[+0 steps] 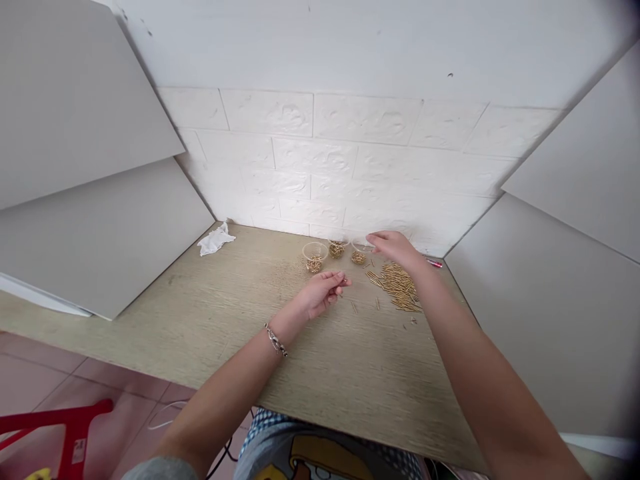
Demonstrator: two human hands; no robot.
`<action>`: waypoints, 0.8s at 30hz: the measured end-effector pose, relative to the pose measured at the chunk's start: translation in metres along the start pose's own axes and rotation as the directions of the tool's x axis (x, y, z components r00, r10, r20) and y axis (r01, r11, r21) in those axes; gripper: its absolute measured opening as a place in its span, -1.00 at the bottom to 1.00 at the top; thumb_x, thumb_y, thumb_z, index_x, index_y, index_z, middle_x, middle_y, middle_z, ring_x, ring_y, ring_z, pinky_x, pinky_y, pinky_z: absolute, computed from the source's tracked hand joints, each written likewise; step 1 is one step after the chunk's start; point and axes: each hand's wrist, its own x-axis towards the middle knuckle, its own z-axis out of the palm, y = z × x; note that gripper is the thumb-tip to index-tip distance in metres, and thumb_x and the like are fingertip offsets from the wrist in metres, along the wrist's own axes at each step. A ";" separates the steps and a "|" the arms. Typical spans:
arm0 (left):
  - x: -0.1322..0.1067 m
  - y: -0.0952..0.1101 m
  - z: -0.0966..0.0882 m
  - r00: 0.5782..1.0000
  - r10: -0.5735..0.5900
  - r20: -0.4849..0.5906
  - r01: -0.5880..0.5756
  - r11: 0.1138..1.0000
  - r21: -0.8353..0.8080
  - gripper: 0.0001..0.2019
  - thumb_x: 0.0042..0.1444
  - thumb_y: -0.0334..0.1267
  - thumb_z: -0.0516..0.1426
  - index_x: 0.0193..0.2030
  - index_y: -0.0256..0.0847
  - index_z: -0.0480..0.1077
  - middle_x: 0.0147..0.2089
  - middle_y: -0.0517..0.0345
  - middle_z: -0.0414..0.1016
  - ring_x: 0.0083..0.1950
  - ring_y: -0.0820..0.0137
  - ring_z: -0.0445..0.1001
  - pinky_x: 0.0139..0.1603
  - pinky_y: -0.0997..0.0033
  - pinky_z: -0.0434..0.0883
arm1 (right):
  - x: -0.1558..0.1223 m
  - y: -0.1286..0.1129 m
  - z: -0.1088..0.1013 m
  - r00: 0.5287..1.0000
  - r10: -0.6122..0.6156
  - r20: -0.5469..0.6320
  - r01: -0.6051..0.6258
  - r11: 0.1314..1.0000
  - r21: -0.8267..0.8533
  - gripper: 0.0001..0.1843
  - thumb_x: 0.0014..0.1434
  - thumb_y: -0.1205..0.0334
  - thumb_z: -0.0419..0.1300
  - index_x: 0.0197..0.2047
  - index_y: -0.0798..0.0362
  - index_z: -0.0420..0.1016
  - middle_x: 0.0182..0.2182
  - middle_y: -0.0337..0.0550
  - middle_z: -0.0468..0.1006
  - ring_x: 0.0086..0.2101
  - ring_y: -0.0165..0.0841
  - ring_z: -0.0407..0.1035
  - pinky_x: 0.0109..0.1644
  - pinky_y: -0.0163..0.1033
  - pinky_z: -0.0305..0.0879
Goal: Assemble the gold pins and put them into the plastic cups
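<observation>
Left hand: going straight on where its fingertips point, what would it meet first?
Probably the left edge of the pile of gold-coloured pins, to the right of the left hand; depth is unclear, so it might pass above them.

Cups (311,250), perhaps touching, left of rod pile (400,287)

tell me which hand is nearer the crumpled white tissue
Left. The left hand is right of the tissue and nearer the person; the right hand is farther right.

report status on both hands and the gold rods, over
Left hand: fingers pinched, contents too small to tell. Right hand: at rim of rightmost cup, grip unclear. Gold rods: piled on table, right forearm partly blocking view.
</observation>
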 end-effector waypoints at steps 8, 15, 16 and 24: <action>-0.001 -0.010 0.009 1.000 -0.006 0.003 0.005 0.989 0.147 -0.78 -0.13 -0.25 0.22 -0.34 -0.33 0.38 -0.44 0.17 0.42 -0.59 0.70 0.19 -0.64 0.67 0.04 | -0.059 0.030 0.048 0.997 0.076 -0.006 -0.037 0.543 0.839 -0.80 -0.24 0.25 0.32 -0.45 0.07 0.48 -0.33 -0.10 0.53 -0.29 -0.32 0.42 -0.15 -0.20 0.36; -0.004 -0.011 0.012 1.000 0.006 0.024 -0.009 0.990 0.142 -0.72 -0.20 -0.20 0.26 -0.35 -0.33 0.43 -0.46 0.19 0.40 -0.57 0.68 0.18 -0.59 0.63 0.04 | -0.075 0.033 0.067 0.992 0.128 0.011 -0.070 0.466 0.882 -0.74 -0.30 0.22 0.36 -0.44 0.07 0.50 -0.46 -0.19 0.52 -0.44 -0.42 0.40 -0.21 -0.22 0.36; -0.004 -0.010 0.012 0.999 0.010 0.037 -0.015 0.990 0.139 -0.71 -0.21 -0.19 0.27 -0.36 -0.33 0.44 -0.46 0.19 0.40 -0.57 0.68 0.17 -0.59 0.62 0.04 | -0.076 0.033 0.068 0.993 0.118 -0.001 -0.056 0.481 0.875 -0.73 -0.30 0.22 0.36 -0.43 0.07 0.49 -0.47 -0.20 0.52 -0.42 -0.41 0.40 -0.20 -0.21 0.35; -0.004 -0.012 0.009 0.991 0.007 0.132 -0.022 0.993 0.115 -0.72 -0.16 -0.14 0.24 -0.39 -0.34 0.42 -0.46 0.19 0.38 -0.57 0.67 0.15 -0.60 0.60 0.02 | -0.079 0.035 0.069 0.991 -0.026 -0.132 0.101 0.790 0.605 -0.65 -0.15 0.17 0.27 -0.22 0.05 0.47 -0.37 -0.15 0.54 -0.31 -0.33 0.42 -0.13 -0.17 0.30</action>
